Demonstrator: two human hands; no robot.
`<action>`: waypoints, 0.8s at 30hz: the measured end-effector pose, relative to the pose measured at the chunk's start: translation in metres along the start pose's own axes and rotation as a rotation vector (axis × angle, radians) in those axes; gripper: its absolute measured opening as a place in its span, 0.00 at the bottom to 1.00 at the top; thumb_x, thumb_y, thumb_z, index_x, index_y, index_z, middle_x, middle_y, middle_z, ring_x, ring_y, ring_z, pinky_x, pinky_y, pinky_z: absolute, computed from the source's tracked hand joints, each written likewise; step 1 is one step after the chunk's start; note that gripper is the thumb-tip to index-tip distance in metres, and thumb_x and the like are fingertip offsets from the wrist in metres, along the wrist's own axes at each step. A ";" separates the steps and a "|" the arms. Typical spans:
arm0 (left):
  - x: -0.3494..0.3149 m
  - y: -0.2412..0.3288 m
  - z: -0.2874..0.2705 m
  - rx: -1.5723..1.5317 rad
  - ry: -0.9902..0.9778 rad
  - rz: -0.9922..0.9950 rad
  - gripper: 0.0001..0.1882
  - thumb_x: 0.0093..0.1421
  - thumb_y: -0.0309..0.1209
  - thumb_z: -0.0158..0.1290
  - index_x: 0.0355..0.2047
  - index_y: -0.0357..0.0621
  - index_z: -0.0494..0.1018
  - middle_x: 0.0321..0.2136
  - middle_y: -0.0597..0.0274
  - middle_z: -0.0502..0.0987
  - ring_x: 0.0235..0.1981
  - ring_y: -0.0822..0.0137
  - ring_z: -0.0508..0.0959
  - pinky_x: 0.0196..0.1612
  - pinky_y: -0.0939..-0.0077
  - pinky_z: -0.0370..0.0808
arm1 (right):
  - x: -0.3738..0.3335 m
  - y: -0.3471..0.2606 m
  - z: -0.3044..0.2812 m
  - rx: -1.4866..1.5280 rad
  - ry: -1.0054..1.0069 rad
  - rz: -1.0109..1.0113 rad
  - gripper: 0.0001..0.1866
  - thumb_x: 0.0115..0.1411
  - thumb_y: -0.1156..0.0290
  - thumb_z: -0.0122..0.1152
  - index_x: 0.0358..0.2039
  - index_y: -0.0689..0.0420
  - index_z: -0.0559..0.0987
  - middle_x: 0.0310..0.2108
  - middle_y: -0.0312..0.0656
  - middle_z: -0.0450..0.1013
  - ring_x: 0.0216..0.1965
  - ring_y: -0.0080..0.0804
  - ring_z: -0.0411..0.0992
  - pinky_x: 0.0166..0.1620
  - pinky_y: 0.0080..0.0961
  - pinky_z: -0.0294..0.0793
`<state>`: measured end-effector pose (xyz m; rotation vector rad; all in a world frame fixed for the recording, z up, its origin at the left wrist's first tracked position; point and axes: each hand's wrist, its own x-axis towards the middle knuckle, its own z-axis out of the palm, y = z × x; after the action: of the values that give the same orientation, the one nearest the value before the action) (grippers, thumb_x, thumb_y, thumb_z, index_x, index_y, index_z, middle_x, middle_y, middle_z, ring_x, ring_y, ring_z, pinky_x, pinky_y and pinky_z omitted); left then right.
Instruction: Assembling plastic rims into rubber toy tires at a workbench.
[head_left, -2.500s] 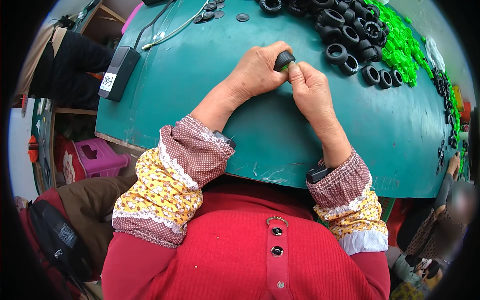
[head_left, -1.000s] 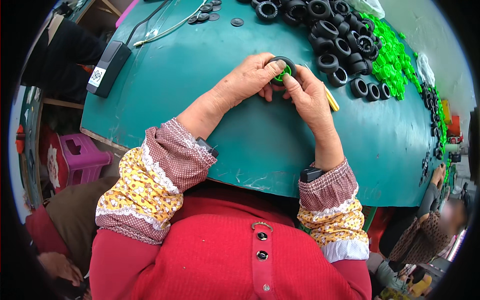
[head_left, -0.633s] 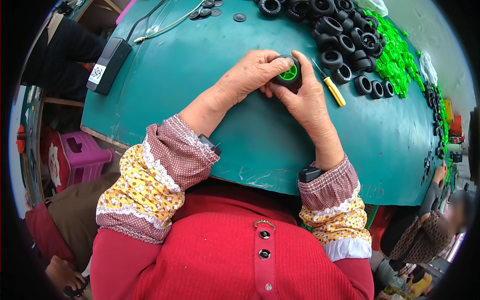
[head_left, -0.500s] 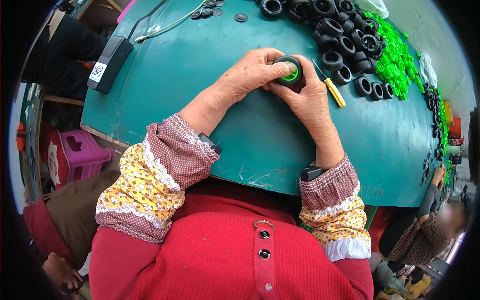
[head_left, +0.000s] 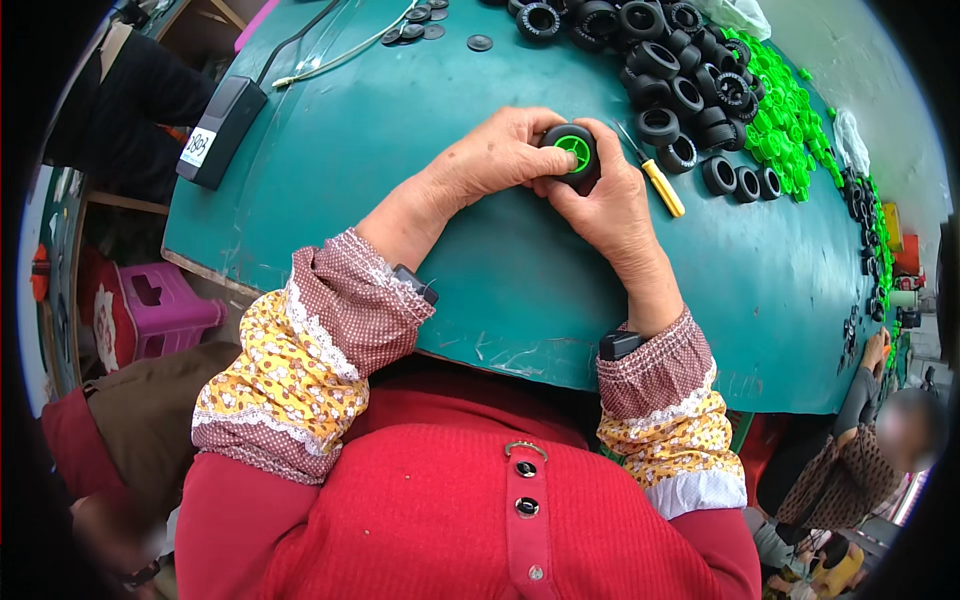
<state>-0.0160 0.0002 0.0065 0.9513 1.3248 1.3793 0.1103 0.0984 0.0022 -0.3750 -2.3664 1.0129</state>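
Note:
A small black toy wheel [head_left: 582, 137] with a green spoked hub [head_left: 572, 152] in its middle is held above the table between both hands. My left hand [head_left: 500, 152] grips its left side, the thumb pressed onto the hub. From the other side my right hand [head_left: 610, 190] wraps round the tyre, with its thumb beneath and fingers at the back. The undersides of the wheel and some fingertips are hidden. Just right of my right hand lies a screwdriver [head_left: 663, 190] with a yellow handle.
A heap of black tyres [head_left: 685, 85] and a pile of green hubs [head_left: 785, 120] cover the back right of the green table [head_left: 330, 190]. Black discs [head_left: 480, 43] and a black box [head_left: 222, 130] with a cable lie left. Other people sit at both sides.
Both hands have shifted slightly with the wheel. The left thumb has moved lower on the hub, so more of the green spokes shows.

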 end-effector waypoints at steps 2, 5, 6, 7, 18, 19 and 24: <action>-0.001 0.001 0.002 0.026 0.013 -0.003 0.20 0.53 0.32 0.53 0.44 0.34 0.65 0.32 0.64 0.72 0.33 0.75 0.72 0.36 0.83 0.71 | 0.001 0.003 0.000 -0.030 -0.003 -0.018 0.29 0.39 0.66 0.68 0.43 0.57 0.67 0.29 0.47 0.73 0.29 0.39 0.74 0.32 0.27 0.74; 0.001 -0.006 0.005 0.028 0.051 0.108 0.19 0.53 0.31 0.53 0.43 0.34 0.66 0.31 0.63 0.72 0.31 0.76 0.71 0.34 0.84 0.71 | 0.002 0.007 0.001 0.052 0.007 -0.063 0.29 0.39 0.66 0.68 0.43 0.56 0.67 0.29 0.47 0.73 0.29 0.39 0.74 0.32 0.27 0.73; 0.002 -0.007 0.005 0.068 0.072 0.124 0.19 0.53 0.30 0.52 0.43 0.34 0.66 0.31 0.63 0.72 0.30 0.76 0.71 0.33 0.85 0.71 | 0.003 0.008 0.002 0.034 0.008 -0.062 0.29 0.39 0.66 0.68 0.43 0.56 0.67 0.29 0.47 0.73 0.29 0.39 0.74 0.32 0.26 0.73; 0.002 -0.007 0.004 0.108 0.093 0.140 0.18 0.53 0.30 0.52 0.42 0.33 0.66 0.30 0.63 0.71 0.29 0.76 0.71 0.32 0.85 0.71 | 0.003 0.008 0.002 0.016 0.008 -0.062 0.29 0.38 0.66 0.68 0.43 0.56 0.67 0.28 0.47 0.73 0.29 0.39 0.74 0.31 0.26 0.73; -0.003 0.000 0.001 0.096 0.058 0.044 0.20 0.52 0.39 0.54 0.38 0.35 0.70 0.24 0.65 0.72 0.22 0.79 0.70 0.26 0.88 0.67 | 0.001 -0.001 -0.008 -0.043 0.000 -0.087 0.24 0.38 0.71 0.62 0.39 0.59 0.69 0.29 0.46 0.72 0.30 0.38 0.73 0.34 0.24 0.72; -0.003 0.000 -0.001 0.060 0.075 0.045 0.20 0.52 0.40 0.53 0.37 0.35 0.70 0.24 0.65 0.72 0.22 0.79 0.70 0.25 0.89 0.67 | 0.002 -0.003 -0.009 -0.073 0.010 -0.071 0.24 0.38 0.71 0.61 0.39 0.60 0.69 0.29 0.46 0.72 0.30 0.38 0.73 0.34 0.24 0.71; -0.003 0.009 -0.002 0.084 0.111 0.059 0.18 0.52 0.39 0.52 0.36 0.35 0.71 0.23 0.64 0.73 0.21 0.78 0.70 0.25 0.88 0.67 | 0.004 0.000 -0.014 -0.039 -0.002 -0.032 0.25 0.37 0.72 0.60 0.39 0.62 0.67 0.31 0.47 0.70 0.33 0.40 0.72 0.37 0.26 0.70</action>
<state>-0.0184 -0.0023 0.0152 0.9893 1.4578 1.4485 0.1148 0.1080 0.0117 -0.3496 -2.3887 0.9542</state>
